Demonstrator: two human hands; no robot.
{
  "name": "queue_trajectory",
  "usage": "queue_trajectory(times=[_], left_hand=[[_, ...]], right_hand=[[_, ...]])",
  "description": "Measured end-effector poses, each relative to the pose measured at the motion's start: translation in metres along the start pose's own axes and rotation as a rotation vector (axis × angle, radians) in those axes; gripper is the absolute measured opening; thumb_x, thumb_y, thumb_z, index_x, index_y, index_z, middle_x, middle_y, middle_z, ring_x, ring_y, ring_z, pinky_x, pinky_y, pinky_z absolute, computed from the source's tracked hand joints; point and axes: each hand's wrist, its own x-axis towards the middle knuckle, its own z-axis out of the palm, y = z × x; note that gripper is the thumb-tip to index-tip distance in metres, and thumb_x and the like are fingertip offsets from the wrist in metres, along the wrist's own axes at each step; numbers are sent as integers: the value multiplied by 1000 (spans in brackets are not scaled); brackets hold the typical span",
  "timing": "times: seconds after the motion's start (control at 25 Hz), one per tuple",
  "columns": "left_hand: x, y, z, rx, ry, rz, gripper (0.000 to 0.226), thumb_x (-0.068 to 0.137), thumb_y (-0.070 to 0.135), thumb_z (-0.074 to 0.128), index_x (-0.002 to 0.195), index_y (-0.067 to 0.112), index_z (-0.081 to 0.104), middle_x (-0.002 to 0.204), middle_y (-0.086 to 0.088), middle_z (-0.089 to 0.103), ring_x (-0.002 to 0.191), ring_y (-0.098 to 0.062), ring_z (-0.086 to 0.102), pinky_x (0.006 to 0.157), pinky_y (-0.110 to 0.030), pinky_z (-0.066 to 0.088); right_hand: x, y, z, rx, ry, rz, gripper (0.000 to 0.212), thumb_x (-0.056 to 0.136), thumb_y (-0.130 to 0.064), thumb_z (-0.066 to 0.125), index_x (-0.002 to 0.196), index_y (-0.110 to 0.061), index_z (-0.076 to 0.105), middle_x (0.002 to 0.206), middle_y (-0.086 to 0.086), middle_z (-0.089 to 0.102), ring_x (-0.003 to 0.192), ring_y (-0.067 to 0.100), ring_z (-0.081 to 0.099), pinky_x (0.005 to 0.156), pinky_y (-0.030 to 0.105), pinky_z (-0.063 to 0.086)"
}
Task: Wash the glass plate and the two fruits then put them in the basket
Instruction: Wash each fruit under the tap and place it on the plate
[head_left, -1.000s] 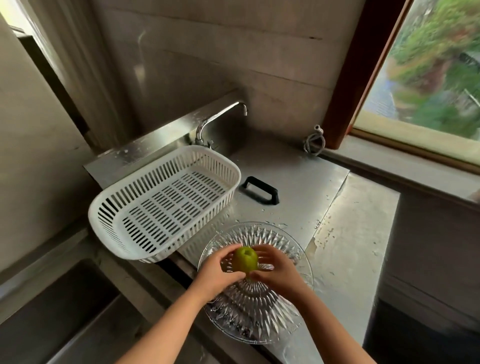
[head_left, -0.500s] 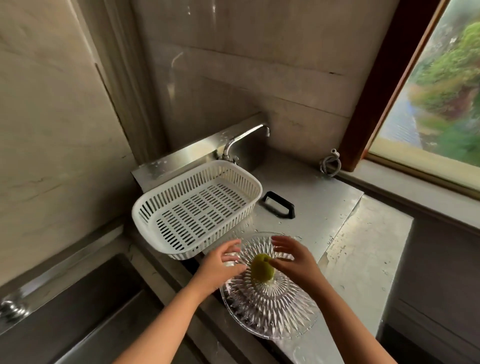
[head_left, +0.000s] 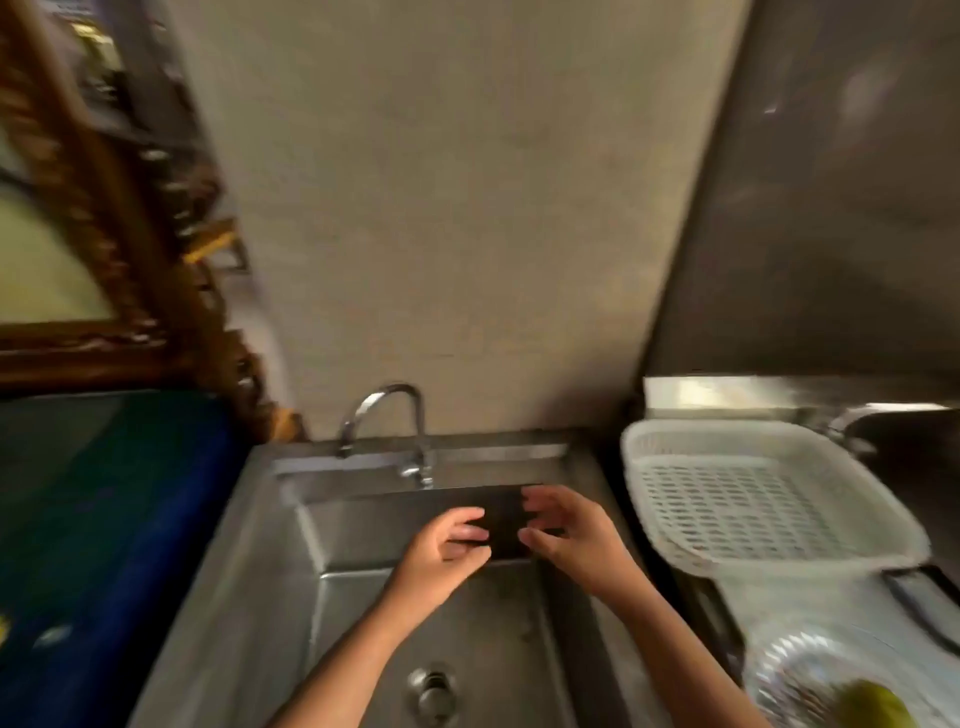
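My left hand (head_left: 445, 551) and my right hand (head_left: 569, 535) hover side by side over the steel sink (head_left: 260, 582), below the faucet (head_left: 387, 431). Both hold nothing and their fingers are apart. The glass plate (head_left: 795, 675) lies at the lower right on the counter, blurred, with a green fruit (head_left: 872, 704) resting on it. The white slotted basket (head_left: 753, 493) stands behind the plate, to the right of the sink, with nothing in it. A second fruit is not in view.
The sink drain (head_left: 431, 688) shows between my forearms. A blue surface (head_left: 104, 519) borders the sink on the left, below a carved wooden frame (head_left: 130, 260). A second faucet (head_left: 852, 421) and basin sit behind the basket. The beige wall rises behind the sink.
The view has swung left from the counter to the sink. Both hands let go of the green fruit, which stays on the glass plate, and moved over the sink.
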Motion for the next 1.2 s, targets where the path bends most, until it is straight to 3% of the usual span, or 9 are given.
queue_trajectory(times=[0.12,0.2,0.32,0.44,0.52,0.64,0.84,1.0,1.2], left_hand=[[-47,-32,-103,-34,247,-106,39,82,-1,62,119,6,55,103,-12,62,82,-8,60,68,-5,47],[-80,-59,-166,-39,412,-171,39,82,-1,62,120,3,55,104,-14,63,88,-15,60,71,-12,48],[-128,-94,-244,-54,594,-261,40,82,-4,60,122,-1,53,105,-19,63,87,-18,60,69,-17,47],[-171,-136,-311,-108,743,-355,39,82,-9,58,120,-3,52,97,-16,60,66,-1,63,57,-9,47],[-192,-164,-349,-155,830,-423,38,83,-3,59,120,2,54,98,-12,63,73,-5,64,60,-15,48],[-199,-208,-401,-250,906,-494,34,87,9,58,120,11,53,115,-12,61,101,-23,61,81,-34,48],[-160,-260,-455,-452,933,-560,33,93,22,49,125,21,45,122,-7,54,101,-23,58,85,-39,48],[-129,-282,-471,-486,918,-638,38,93,32,47,128,17,46,123,-10,56,103,-24,58,82,-38,53],[-125,-292,-471,-551,954,-586,21,89,24,55,110,20,57,120,-11,59,101,-24,61,68,-32,55]], right_hand=[[27,-43,104,-16,-190,-63,36,73,-10,74,107,-15,63,101,1,68,87,14,66,83,29,54],[37,-75,174,18,-322,-96,34,74,-10,74,107,-15,64,99,1,66,81,12,65,79,31,53],[45,-109,269,49,-462,-109,35,75,-9,73,108,-13,63,95,2,64,69,5,63,72,25,52],[51,-129,364,50,-568,-97,39,75,-5,73,111,-8,61,94,3,59,53,-7,59,56,6,46],[52,-138,421,37,-624,-75,46,73,-6,75,116,-7,58,98,3,58,65,2,60,63,12,48],[56,-144,497,-4,-677,-80,62,71,-13,78,127,-11,53,109,5,56,89,17,57,85,28,49],[71,-138,591,-88,-699,-90,83,70,-27,78,140,-21,35,140,6,43,124,20,46,103,34,43],[78,-130,632,-102,-730,-46,82,70,-33,75,140,-19,34,137,6,48,123,20,49,101,34,45],[72,-120,637,-2,-680,-71,66,69,-32,77,127,-15,52,123,1,62,108,14,59,88,24,48]])
